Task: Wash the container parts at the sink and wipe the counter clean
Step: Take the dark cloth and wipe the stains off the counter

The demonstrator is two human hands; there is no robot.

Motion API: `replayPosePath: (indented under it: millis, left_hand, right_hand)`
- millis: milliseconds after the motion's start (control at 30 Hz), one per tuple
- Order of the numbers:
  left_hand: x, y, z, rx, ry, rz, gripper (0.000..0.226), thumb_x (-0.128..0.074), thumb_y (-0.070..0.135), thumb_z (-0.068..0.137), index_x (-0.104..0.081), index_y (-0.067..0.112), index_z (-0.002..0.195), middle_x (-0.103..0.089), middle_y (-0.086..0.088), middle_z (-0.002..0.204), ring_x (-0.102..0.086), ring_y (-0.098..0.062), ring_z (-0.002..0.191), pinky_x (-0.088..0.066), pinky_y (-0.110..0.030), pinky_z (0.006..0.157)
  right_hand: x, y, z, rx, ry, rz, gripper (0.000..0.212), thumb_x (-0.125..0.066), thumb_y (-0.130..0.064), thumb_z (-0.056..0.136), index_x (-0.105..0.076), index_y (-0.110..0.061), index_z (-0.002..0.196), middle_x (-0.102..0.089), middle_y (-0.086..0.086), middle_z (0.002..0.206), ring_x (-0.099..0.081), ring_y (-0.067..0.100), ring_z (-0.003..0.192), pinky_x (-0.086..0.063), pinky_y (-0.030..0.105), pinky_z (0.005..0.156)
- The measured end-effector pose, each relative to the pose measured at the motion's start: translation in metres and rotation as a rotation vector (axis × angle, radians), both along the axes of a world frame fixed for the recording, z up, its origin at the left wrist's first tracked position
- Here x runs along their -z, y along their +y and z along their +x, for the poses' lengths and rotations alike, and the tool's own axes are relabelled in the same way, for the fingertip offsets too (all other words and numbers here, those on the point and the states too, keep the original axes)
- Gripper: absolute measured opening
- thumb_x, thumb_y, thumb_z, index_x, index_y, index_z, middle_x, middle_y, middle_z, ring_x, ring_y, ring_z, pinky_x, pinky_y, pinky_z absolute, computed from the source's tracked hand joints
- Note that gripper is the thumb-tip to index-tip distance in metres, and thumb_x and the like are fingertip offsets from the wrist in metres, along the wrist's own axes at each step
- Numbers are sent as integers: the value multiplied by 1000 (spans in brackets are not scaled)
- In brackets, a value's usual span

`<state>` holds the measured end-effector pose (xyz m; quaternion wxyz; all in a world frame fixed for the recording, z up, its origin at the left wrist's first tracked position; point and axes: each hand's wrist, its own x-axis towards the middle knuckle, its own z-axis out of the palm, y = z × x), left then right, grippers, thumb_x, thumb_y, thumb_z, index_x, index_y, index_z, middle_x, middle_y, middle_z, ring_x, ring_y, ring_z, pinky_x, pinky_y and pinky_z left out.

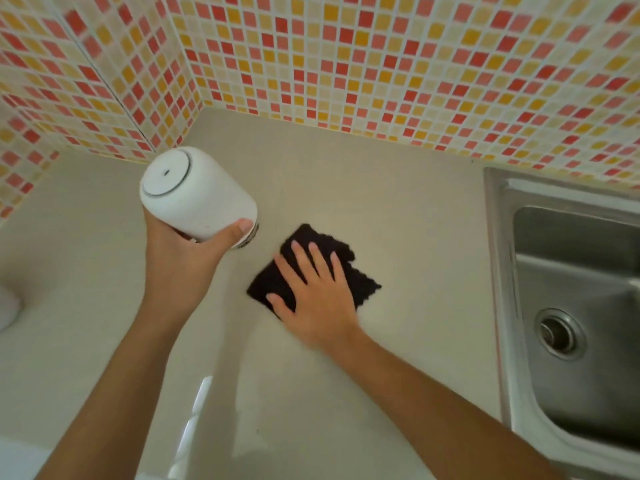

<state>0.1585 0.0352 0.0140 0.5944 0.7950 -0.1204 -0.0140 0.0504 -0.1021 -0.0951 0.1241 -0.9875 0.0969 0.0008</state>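
Note:
My left hand holds a white cylindrical container lifted off the beige counter, tilted, with its flat ringed end turned toward the camera. My right hand lies flat, fingers spread, pressing a folded black cloth onto the counter just right of the container. A metal rim peeks out at the container's lower end, by my thumb.
A stainless steel sink with a round drain sits at the right. Mosaic tiled walls in red, orange and cream close the back and left. A white object shows partly at the left edge.

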Motion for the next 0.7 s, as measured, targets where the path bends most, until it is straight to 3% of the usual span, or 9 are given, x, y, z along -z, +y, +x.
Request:
replayPosePath:
  millis: [133, 233, 400, 500, 600, 700]
  left_hand:
    - [11, -7, -4, 58, 2, 16, 91, -87, 26, 66, -37, 20, 142, -55, 5, 134, -54, -4, 120, -49, -22, 97]
    - [14, -4, -7, 68, 10, 38, 91, -87, 28, 66, -36, 19, 142, -54, 4, 134, -53, -4, 121, -48, -25, 99]
    - [9, 10, -2, 43, 10, 60, 96, -88, 27, 67, -31, 17, 144, -51, 6, 137, -51, 0, 122, -46, -29, 104]
    - [6, 10, 0, 49, 8, 56, 98, -88, 31, 66, -30, 19, 144, -51, 6, 138, -50, -3, 125, -45, -36, 105]
    - [3, 2, -1, 66, -20, 63, 98, -87, 34, 66, -30, 18, 145, -50, 5, 140, -49, -5, 126, -45, -37, 105]
    - [1, -8, -3, 91, -14, 62, 98, -86, 38, 66, -30, 19, 145, -49, 6, 139, -49, -4, 126, -46, -35, 104]
  right_hand:
    - [-2, -108, 90, 297, 128, -6, 67, -15, -69, 91, -13, -39, 151, -4, -1, 162, 3, 24, 148, 6, 54, 116]
    - [0, -168, 77, 515, 150, -24, 67, -11, -66, 93, -9, -36, 152, -1, 0, 162, 2, 24, 148, 5, 57, 116]
    - [4, -119, 12, 664, 116, -63, 64, -9, -57, 96, -5, -28, 154, -3, 5, 162, -1, 27, 148, 0, 53, 117]
    - [2, -17, -3, 504, 40, -15, 62, -19, -54, 97, -14, -28, 153, -10, 9, 161, -6, 32, 147, -3, 55, 116]
    - [-3, 89, -34, 184, 21, 69, 58, -29, -52, 97, -24, -29, 151, -13, 9, 160, -7, 35, 146, -2, 60, 115]
    - [-8, 116, -88, -43, 76, 81, 56, -26, -55, 99, -21, -34, 150, -7, 4, 162, -3, 31, 148, -8, 61, 113]
